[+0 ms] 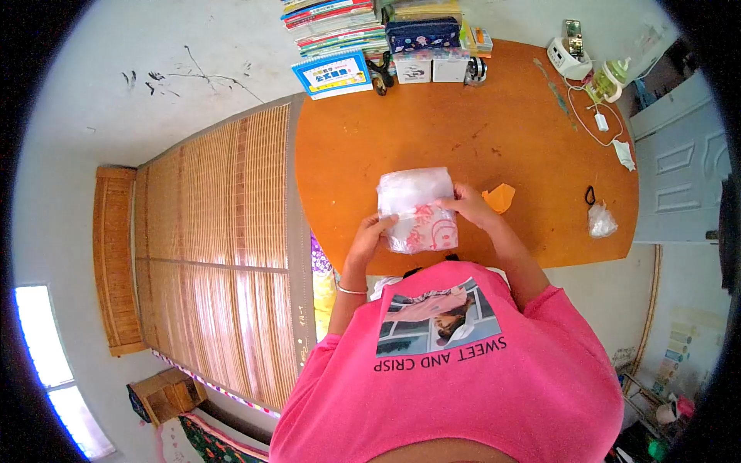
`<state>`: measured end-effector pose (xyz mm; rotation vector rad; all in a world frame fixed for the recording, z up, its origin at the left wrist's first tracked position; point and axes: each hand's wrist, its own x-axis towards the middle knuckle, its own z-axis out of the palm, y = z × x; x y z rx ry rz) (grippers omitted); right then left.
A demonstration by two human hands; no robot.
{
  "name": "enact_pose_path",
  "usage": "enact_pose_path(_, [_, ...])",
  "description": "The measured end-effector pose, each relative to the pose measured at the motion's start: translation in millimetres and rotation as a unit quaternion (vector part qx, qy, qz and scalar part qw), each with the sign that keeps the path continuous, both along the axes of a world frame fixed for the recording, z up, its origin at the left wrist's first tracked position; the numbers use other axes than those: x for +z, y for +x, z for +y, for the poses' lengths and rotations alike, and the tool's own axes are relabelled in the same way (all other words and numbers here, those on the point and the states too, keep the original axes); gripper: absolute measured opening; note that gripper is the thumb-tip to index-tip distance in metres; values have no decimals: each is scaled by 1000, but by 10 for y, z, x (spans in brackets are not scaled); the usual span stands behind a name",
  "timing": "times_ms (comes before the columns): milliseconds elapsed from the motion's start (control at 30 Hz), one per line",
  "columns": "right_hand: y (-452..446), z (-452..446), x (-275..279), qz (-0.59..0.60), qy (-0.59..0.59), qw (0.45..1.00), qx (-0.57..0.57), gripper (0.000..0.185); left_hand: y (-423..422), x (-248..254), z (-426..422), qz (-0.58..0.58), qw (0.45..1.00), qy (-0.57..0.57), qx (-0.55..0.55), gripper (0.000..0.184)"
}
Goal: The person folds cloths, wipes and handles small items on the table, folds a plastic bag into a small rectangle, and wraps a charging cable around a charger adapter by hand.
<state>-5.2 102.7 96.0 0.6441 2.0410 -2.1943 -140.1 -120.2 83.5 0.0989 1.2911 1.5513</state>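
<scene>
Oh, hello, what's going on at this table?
A person in a pink shirt has both hands on a whitish plastic packet with red print, over the near part of the wooden table. The left hand grips its left edge, the right hand its right. An orange scrap lies beside the right forearm.

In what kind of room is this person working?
Probably a bedroom or study room at home: a wide slatted mat lies beside the wooden table, and piled books stand at the table's far edge.
</scene>
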Motion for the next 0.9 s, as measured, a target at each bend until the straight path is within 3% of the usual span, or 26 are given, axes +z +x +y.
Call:
enact_pose_path(100, [14,16,418,14,-125,992,13,38,31,189,-7,55,998,21,17,19])
enact_pose_path(200, [43,0,395,32,-98,994,42,34,50,279,3,45,998,34,22,31])
enact_pose_path(267, [66,-31,470,38,-100,994,11,30,164,535,91,48,982,120,141,27])
enact_pose_path(300, [70,-41,497,43,-102,994,-20,26,152,491,66,48,982,121,140,27])
enact_pose_path(400, [76,-24,458,96,-178,978,-45,18,125,404,-15,-17,984,138,110,15])
enact_pose_path(433, [88,10,464,96,-177,978,-45,18,136,464,-17,-35,975,200,85,13])
enact_pose_path(467, [107,65,477,119,-170,978,5,19,143,500,-20,-51,962,261,61,11])
enact_pose_path(500, [117,112,482,141,-162,975,56,19,136,578,-20,-66,967,241,55,8])
enact_pose_path(633, [89,194,479,206,-114,966,106,20,194,763,-10,-60,971,232,27,5])
enact_pose_path(667, [80,191,493,209,-57,971,97,21,148,623,-43,24,974,227,-8,8])
enact_pose_path(700, [68,175,536,212,0,973,89,24,127,547,-64,108,969,220,-43,12])
enact_pose_path(733, [35,117,632,212,0,973,89,24,142,581,-64,108,969,220,-43,12])
enact_pose_path(767, [-11,38,736,197,-164,966,-16,32,161,626,-61,106,973,205,10,15])
enact_pose_path(800, [-29,-16,799,175,-322,923,-120,43,175,658,-48,104,974,190,63,18])
enact_pose_path(833, [-23,-24,710,190,-377,903,-84,63,198,660,6,135,966,159,150,22])
enact_pose_path(900, [-20,-260,587,213,-291,932,-27,67,289,763,143,199,944,155,211,25])
